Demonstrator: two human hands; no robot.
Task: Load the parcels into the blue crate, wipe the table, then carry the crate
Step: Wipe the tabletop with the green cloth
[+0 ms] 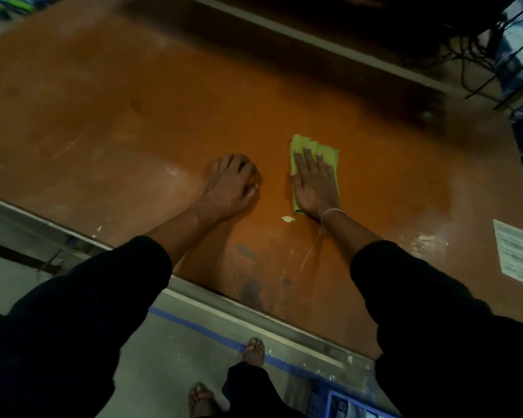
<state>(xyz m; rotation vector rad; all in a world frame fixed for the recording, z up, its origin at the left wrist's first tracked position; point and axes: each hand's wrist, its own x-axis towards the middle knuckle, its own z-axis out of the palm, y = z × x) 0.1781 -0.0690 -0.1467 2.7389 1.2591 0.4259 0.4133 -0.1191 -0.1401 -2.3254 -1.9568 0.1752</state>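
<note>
Black sleeves nearest the lens, both arms reaching forward over the near edge of the table. Below them, bare feet in sandals on a grey floor crossed by a strip of blue tape. Blue crate just visible at the bottom edge, on the floor beside the feet, its contents too cropped to tell.

Right hand laid flat on a yellow-green cloth, fingers straight and spread, pressing it onto the brown table top; cloth folded, showing past the fingertips and along both sides of the palm. Pale band round that wrist. Left hand resting on the bare table just beside the cloth, apart from it, fingers loosely curled and holding nothing.

Small white scrap near the right wrist. Printed paper label stuck flat at the far right of the table. Dark cables beyond the far corner.
</note>
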